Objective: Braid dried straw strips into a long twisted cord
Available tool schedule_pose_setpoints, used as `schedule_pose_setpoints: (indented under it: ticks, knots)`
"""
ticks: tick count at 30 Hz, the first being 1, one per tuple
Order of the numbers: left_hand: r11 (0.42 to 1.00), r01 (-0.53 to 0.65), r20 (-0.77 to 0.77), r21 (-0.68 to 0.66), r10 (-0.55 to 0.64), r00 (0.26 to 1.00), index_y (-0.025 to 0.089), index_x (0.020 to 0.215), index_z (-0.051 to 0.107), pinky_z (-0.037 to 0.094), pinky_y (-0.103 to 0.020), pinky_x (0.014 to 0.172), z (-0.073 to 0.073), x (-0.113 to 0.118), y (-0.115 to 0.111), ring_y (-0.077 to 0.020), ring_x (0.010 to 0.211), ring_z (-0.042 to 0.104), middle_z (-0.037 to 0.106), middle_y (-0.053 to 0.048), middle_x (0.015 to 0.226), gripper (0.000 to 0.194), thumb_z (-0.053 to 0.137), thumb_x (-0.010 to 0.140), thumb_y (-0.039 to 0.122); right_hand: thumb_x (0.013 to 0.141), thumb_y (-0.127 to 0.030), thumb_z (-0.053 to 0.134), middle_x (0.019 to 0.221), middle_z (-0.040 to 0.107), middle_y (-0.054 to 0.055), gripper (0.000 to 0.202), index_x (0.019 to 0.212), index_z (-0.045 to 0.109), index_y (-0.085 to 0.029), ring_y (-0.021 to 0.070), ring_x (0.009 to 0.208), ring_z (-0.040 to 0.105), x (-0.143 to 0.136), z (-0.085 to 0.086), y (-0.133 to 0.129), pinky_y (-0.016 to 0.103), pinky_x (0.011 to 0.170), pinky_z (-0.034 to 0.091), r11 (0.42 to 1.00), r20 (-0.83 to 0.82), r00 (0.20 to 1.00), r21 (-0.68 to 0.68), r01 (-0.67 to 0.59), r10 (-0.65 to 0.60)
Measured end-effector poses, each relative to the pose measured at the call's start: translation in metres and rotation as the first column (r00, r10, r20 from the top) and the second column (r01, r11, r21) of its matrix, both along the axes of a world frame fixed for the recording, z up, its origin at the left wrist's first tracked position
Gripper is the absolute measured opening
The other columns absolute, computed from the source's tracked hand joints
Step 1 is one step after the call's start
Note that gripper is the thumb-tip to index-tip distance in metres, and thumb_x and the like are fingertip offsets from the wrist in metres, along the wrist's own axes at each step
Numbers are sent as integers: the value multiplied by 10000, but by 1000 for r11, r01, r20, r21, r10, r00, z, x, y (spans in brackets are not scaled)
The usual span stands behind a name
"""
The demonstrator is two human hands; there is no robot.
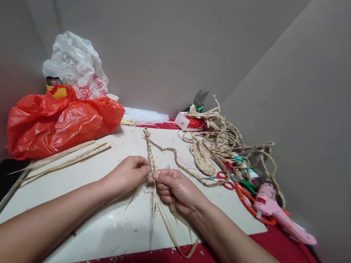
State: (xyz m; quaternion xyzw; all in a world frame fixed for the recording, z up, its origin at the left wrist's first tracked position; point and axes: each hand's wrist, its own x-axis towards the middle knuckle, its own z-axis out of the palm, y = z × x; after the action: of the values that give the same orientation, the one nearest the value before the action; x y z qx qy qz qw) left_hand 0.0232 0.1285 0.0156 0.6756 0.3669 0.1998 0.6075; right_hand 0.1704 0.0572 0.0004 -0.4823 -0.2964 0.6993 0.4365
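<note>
A braid of dried plant strands [150,149] runs down the middle of the white board [93,218], its knotted end farthest from me. My left hand [132,171] is closed at the braid's left side, fingers pinching a strand that pokes out below. Against the lower end of the braid, my right hand [176,187] pinches with thumb and forefinger. Loose pale strands [168,226] hang from there toward the board's front edge. From the knotted end a thinner finished cord [176,159] curves off to the right.
Flat dry strips [67,159] lie at left before a red plastic bag [62,120]. On the right are a coiled braided oval [202,158], tangled cord [227,133], red-handled scissors [226,180], orange-handled scissors [244,200] and a pink glue gun [278,212]. White sticks [144,115] lie behind.
</note>
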Motion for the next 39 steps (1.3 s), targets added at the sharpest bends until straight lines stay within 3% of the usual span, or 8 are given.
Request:
schedule_pose_setpoints:
  ticks: [2, 4, 16, 22, 27, 34, 36, 39]
  knots:
    - [969, 83, 38, -231, -76, 996, 155, 706, 524, 348, -217, 500, -6, 4, -3, -82, 466, 441, 513, 20, 579, 151, 464, 759, 283, 723, -339, 669, 424, 207, -132, 256, 665, 552, -119, 10, 377, 76, 2, 1, 1, 169, 356, 45, 999, 6, 999, 2, -37, 37]
    - [949, 121, 35, -290, -115, 993, 162, 644, 486, 265, -203, 434, -7, 7, -6, -56, 392, 322, 439, 48, 509, 196, 452, 775, 305, 732, -353, 663, 426, 212, -130, 270, 658, 545, -121, 9, 376, 79, 5, 3, 1, 169, 359, 45, 997, 12, 997, -11, -71, 72]
    - [977, 206, -164, 55, -194, 967, 151, 676, 653, 329, -197, 568, -1, 3, 2, -100, 551, 435, 578, 13, 596, 247, 460, 763, 277, 731, -438, 636, 406, 249, -115, 295, 678, 555, -159, 48, 371, 141, 17, 9, 3, 202, 363, 95, 983, 276, 946, 11, -181, 171]
    - [981, 196, -168, -9, -195, 966, 150, 677, 629, 312, -209, 538, -9, 5, 3, -98, 536, 415, 576, 6, 611, 254, 491, 760, 347, 826, -381, 527, 561, 423, -39, 267, 714, 604, -151, 87, 510, 325, 20, 4, 1, 212, 484, 265, 938, 655, 747, 174, -300, 117]
    - [981, 147, -53, -125, -155, 987, 157, 603, 525, 262, -201, 491, -13, 6, 1, -74, 497, 340, 471, 42, 546, 224, 515, 741, 332, 867, -350, 462, 601, 448, -24, 287, 664, 544, -163, 112, 579, 379, 20, 6, -1, 227, 548, 314, 901, 779, 625, 233, -366, 52]
    - [990, 142, -93, 8, -141, 986, 168, 560, 457, 218, -207, 467, -15, 6, 0, -71, 491, 287, 361, 63, 511, 224, 502, 733, 303, 859, -317, 468, 573, 487, -13, 289, 608, 507, -178, 123, 570, 419, 23, 15, -6, 241, 550, 307, 885, 885, 463, 253, -391, -48]
    - [990, 140, -94, 17, -137, 986, 166, 555, 473, 225, -207, 466, -16, 7, -1, -71, 486, 294, 387, 60, 502, 224, 500, 734, 297, 851, -304, 468, 550, 482, -16, 281, 608, 525, -174, 111, 532, 414, 19, 18, -8, 234, 525, 306, 904, 857, 515, 226, -362, -8]
    - [988, 151, -33, -30, -152, 988, 157, 573, 528, 285, -208, 499, -19, 8, -2, -76, 497, 377, 508, 31, 539, 231, 488, 746, 304, 852, -325, 440, 479, 428, -48, 269, 655, 542, -171, 73, 394, 328, 8, 18, -10, 209, 415, 264, 960, 664, 740, 121, -252, 110]
